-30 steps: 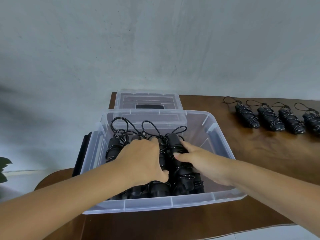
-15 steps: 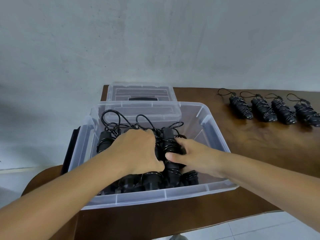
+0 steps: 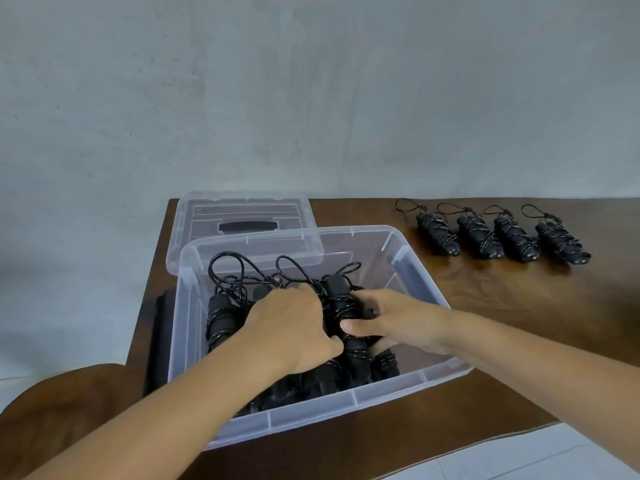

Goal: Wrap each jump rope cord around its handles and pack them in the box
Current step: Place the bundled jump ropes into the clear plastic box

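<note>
Inside the clear box (image 3: 408, 268) at the tabletop's (image 3: 502, 306) left end, both hands grip wrapped ropes (image 3: 341, 303), left hand (image 3: 291, 327) beside right hand (image 3: 391, 323), while four bundles (image 3: 498, 233) line the far right edge.

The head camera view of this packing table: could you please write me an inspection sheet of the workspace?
Surface: dark brown wooden table.
Job's things: clear plastic storage box holding black wrapped jump ropes; four more black wrapped rope bundles in a row on the table to the right.
Clutter: clear plastic lid behind the box; a flat black object to its left.
Hands: left hand and right hand both inside the box, gripping ropes.
Cables: black cord loops sticking up.
Surroundings: grey wall; pale tiled floor.
</note>
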`<state>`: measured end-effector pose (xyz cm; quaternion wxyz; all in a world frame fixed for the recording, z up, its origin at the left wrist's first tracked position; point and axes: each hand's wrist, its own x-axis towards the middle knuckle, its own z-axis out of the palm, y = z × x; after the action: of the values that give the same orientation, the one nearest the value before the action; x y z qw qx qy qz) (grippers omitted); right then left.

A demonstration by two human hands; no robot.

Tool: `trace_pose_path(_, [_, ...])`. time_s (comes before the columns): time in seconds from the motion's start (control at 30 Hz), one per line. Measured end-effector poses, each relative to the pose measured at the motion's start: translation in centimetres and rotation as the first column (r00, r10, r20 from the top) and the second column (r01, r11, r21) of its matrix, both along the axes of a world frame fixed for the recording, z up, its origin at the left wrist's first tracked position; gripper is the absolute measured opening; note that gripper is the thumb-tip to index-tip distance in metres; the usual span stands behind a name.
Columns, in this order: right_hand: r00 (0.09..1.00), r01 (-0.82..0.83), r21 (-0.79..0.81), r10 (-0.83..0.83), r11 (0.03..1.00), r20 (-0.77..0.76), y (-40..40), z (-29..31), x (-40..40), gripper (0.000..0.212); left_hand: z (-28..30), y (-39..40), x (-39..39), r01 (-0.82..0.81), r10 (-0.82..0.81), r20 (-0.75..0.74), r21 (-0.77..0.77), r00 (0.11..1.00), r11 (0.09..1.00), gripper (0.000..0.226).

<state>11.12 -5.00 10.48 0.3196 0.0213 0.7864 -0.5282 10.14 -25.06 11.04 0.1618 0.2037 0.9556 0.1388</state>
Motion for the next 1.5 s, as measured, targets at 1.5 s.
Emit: trace_pose_path(1.5, [0.983, 0.129, -0.175, -0.149, 0.976, -0.106, 28.6, 9.0, -15.0, 0.034, -2.2, 21.9, -6.5, 0.311, -0.279, -0.209, 0.137, 0.937, 0.941, 0.046])
